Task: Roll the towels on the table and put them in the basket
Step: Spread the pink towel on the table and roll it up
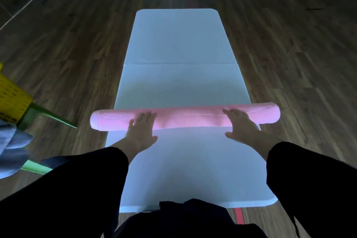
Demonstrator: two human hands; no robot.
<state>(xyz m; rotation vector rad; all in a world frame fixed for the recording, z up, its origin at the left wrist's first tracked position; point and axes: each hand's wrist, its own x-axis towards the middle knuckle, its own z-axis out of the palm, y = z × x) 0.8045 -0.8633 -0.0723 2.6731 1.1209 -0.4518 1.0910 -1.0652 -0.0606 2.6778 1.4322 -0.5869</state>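
A pink towel (189, 118), rolled into one long tube, lies crosswise on the white folding table (177, 44); both of its ends stick out past the table's sides. My left hand (142, 131) rests flat on the roll left of its middle, fingers straight. My right hand (242, 125) presses on the roll toward its right end, fingers straight too. A yellow slotted basket (11, 98) shows at the left edge, beside the table and lower than its top.
The basket stands on a green stool or frame (50, 116). A grey-blue cloth (13, 149) hangs at the lower left. Dark wooden floor surrounds the table. A red strip (239, 216) lies on the floor below the table's near edge.
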